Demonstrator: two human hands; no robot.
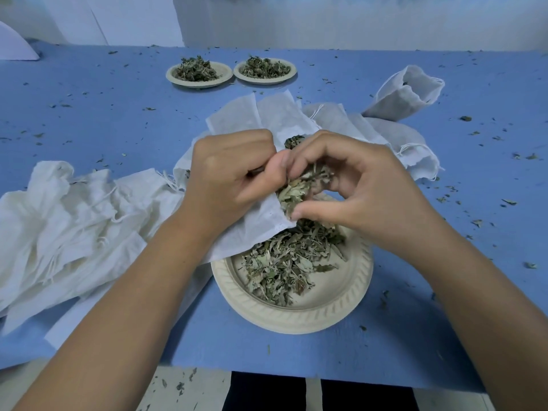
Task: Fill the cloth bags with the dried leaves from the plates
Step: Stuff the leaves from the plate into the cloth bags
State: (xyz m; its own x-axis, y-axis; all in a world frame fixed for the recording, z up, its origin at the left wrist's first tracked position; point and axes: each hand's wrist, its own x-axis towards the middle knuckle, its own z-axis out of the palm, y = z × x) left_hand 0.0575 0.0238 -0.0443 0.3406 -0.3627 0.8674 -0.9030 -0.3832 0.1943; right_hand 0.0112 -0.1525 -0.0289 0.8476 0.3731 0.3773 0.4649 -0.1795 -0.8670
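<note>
Head view: left hand (225, 173) grips white cloth bag (252, 232); right hand (364, 188) pinches (grey-green) dried leaves (296, 191).

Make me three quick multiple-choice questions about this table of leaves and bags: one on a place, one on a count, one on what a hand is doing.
1. Where do the two full plates stand?
A) at the far side of the table
B) under a heap of cloth
C) at the near edge

2. How many plates hold dried leaves?
A) one
B) three
C) five

3. What is the right hand doing?
A) lying flat on the table
B) lifting a plate
C) pinching leaves at the mouth of a cloth bag

1 A: they sit side by side at the back.
2 B: those two plus the near plate.
3 C: its fingers curl round leaves while the left hand grips the bag.
</note>
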